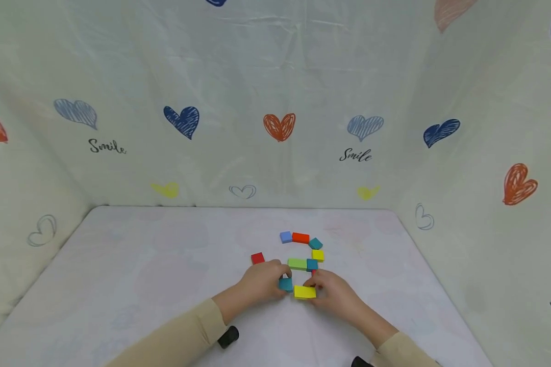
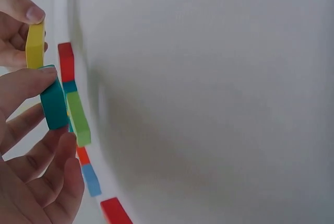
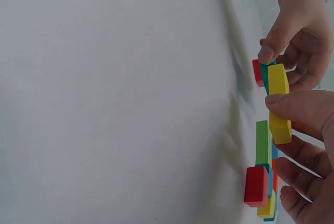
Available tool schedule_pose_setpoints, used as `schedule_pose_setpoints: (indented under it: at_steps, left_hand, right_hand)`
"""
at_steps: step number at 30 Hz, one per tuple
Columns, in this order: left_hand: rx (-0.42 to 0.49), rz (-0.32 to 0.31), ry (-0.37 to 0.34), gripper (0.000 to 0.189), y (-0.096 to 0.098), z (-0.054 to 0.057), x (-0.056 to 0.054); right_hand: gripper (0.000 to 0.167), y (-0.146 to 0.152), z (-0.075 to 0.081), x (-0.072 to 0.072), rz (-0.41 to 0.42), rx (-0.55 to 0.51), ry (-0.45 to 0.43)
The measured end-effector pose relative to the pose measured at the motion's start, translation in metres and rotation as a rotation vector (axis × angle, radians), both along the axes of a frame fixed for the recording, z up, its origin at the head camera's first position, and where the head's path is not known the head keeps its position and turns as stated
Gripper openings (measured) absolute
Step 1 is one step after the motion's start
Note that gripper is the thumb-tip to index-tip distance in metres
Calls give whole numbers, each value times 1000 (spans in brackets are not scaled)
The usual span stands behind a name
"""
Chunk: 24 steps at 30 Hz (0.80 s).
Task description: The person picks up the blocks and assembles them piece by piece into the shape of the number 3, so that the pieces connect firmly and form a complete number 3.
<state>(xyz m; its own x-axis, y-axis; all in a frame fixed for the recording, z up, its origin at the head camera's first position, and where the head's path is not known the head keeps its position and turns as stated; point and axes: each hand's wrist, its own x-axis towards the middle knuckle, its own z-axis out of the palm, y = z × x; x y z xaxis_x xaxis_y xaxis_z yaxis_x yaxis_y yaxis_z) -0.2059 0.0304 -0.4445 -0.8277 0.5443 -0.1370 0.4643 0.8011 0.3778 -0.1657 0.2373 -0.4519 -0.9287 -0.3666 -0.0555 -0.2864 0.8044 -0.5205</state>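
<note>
Covering the whole scene, a pale cloth printed with hearts (image 1: 279, 126) and the word "Smile" hangs behind and to both sides of a white table (image 1: 165, 275). Two arms in beige sleeves (image 1: 183, 334) reach in from the near edge. The left hand (image 1: 261, 282) curls its fingers around a teal block (image 1: 285, 284), thumb and fingertips pinching it, as the left wrist view shows (image 2: 54, 104). The right hand (image 1: 332, 294) pinches a long yellow block (image 1: 305, 292) between thumb and fingers, just beside the teal one and touching it. Both blocks sit at the near end of a curved row of small blocks: a green block (image 1: 297, 263), another teal block (image 1: 311, 264), a yellow block (image 1: 318, 255), a tilted teal block (image 1: 315, 243), a red block (image 1: 300, 237) and a blue block (image 1: 285, 236). A lone red block (image 1: 257, 258) lies apart, just beyond the left hand.
</note>
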Motion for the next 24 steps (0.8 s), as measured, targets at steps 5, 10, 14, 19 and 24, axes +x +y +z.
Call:
schedule_pose_setpoints:
  at_steps: [5, 10, 14, 19, 24]
  left_hand:
    - [-17, -23, -6, 35, 2, -5, 5]
    - [-19, -43, -16, 36, 1, -11, 8]
    - [-17, -53, -9, 36, -1, -13, 9]
    - [-20, -45, 9, 36, -1, -13, 8]
    - [-21, -34, 29, 37, 1, -11, 7]
  right_hand:
    - [28, 1, -8, 8, -10, -19, -54]
    - [29, 0, -14, 12, -26, -13, -99]
    - [31, -3, -17, 13, -33, -23, -119]
    - [33, -5, -17, 13, -37, -19, -119]
    - [33, -6, -17, 13, -42, -17, -115]
